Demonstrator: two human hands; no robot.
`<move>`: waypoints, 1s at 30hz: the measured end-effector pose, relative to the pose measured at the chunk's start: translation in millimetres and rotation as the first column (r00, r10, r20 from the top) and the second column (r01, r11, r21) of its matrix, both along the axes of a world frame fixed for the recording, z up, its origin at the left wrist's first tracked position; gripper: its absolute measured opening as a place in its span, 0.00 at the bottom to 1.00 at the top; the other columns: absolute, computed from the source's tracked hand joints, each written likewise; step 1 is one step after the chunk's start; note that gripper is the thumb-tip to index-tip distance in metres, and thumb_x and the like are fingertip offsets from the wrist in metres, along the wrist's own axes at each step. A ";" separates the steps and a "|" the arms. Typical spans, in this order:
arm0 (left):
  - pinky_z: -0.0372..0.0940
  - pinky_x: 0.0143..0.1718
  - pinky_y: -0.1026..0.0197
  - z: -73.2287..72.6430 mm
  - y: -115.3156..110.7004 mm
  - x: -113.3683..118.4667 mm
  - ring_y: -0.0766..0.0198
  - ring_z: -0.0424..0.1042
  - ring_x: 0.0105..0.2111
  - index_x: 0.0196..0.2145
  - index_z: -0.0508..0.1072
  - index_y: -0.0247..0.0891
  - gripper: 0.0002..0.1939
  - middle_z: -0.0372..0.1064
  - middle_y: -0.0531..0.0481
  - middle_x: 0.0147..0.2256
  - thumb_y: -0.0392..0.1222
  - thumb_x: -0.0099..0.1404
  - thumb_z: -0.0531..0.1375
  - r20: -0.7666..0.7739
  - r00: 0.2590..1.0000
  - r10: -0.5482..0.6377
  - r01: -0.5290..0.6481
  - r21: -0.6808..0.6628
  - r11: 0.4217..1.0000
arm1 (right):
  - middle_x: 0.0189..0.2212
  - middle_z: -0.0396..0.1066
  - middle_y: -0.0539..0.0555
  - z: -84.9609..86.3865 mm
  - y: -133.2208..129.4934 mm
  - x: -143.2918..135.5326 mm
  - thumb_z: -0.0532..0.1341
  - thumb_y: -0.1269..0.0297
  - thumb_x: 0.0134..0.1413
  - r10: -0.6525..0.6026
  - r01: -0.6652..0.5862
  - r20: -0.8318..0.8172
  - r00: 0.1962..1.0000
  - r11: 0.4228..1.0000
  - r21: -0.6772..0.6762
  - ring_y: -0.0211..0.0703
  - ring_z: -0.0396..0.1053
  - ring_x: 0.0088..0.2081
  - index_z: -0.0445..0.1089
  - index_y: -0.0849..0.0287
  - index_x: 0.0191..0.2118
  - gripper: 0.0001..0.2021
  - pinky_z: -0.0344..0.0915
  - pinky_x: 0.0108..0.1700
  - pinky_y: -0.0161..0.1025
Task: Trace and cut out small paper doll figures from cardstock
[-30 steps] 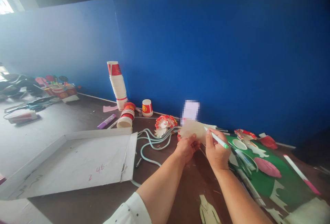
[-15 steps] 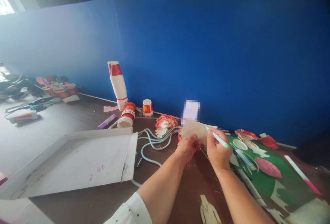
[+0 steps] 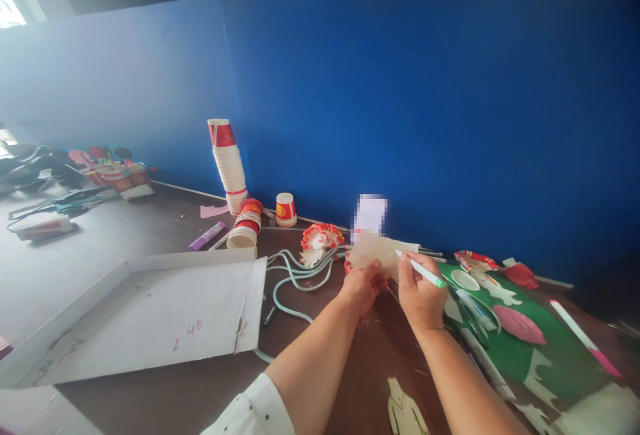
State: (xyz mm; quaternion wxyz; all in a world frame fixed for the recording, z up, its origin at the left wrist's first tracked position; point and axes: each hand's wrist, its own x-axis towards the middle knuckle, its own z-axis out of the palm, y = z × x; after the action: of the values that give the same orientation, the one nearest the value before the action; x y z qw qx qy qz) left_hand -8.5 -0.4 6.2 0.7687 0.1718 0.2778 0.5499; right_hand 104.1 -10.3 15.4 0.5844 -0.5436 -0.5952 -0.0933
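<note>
A pale cream paper piece [image 3: 370,252] is held up above the dark table, pinched at its lower edge by my left hand [image 3: 361,288]. My right hand [image 3: 421,296] grips a white marker [image 3: 425,271] with a green end, its tip at the paper's surface. Whatever marks are on the paper are too faint to make out. Behind the paper, a red-and-white frilled paper cup [image 3: 320,240] lies by the pale blue cord [image 3: 283,288]. Nearer to me lies a cream paper cutout [image 3: 406,411] with drawn lines.
On the left stands a shallow white box [image 3: 165,315]. A tall stack of paper cups [image 3: 230,168] and a single upturned cup [image 3: 287,210] are near the blue partition [image 3: 400,101]. Right, a green sheet [image 3: 520,348] bears paper scraps; a pink-ended marker [image 3: 583,335] lies beside it.
My right hand and the marker have shifted slightly left over the paper, uncovering more of its right end. My left hand keeps its hold.
</note>
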 end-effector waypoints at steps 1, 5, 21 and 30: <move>0.65 0.27 0.67 -0.2 0.2 0.1 0.70 0.69 0.23 0.37 0.73 0.31 0.07 0.71 0.49 0.27 0.35 0.60 0.65 -0.001 1.000 0.001 -0.001 -0.002 1.000 | 0.33 0.78 0.61 -0.3 -0.1 0.1 0.58 0.57 0.61 -0.002 0.002 -0.001 1.000 1.000 0.000 0.50 0.76 0.36 0.74 0.62 0.38 0.13 0.71 0.40 0.44; 0.64 0.27 0.67 -0.3 0.5 0.0 0.70 0.69 0.23 0.37 0.72 0.32 0.08 0.71 0.50 0.27 0.35 0.60 0.65 -0.001 1.000 0.002 -0.002 0.002 1.000 | 0.34 0.78 0.62 1.0 0.0 0.0 0.58 0.57 0.61 -0.012 0.012 0.002 1.000 1.000 0.008 0.51 0.76 0.38 0.74 0.62 0.39 0.13 0.71 0.41 0.44; 0.65 0.24 0.69 0.6 1.7 -2.1 0.71 0.68 0.21 0.36 0.70 0.33 0.07 0.68 0.52 0.25 0.33 0.61 0.64 0.057 0.998 0.013 -0.009 -0.063 0.998 | 0.42 0.78 0.65 7.4 -1.5 0.4 0.55 0.55 0.64 -0.027 0.026 -0.080 0.996 0.999 -0.018 0.53 0.76 0.44 0.74 0.63 0.50 0.19 0.70 0.47 0.48; 0.64 0.23 0.70 3.5 0.7 -3.7 0.73 0.66 0.21 0.36 0.69 0.33 0.02 0.66 0.53 0.24 0.32 0.65 0.61 0.129 0.991 0.033 -0.016 -0.128 0.992 | 0.43 0.76 0.62 4.3 3.4 9.0 0.56 0.49 0.62 -0.112 0.029 -0.438 0.892 0.981 -0.192 0.52 0.74 0.42 0.70 0.59 0.56 0.24 0.68 0.43 0.48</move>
State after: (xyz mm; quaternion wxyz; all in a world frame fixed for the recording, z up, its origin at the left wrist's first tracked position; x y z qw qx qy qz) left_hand -12.2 0.3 9.8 0.7878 0.0826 0.2633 0.5507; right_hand 113.1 -6.8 19.7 0.6499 -0.6225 -0.4309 0.0671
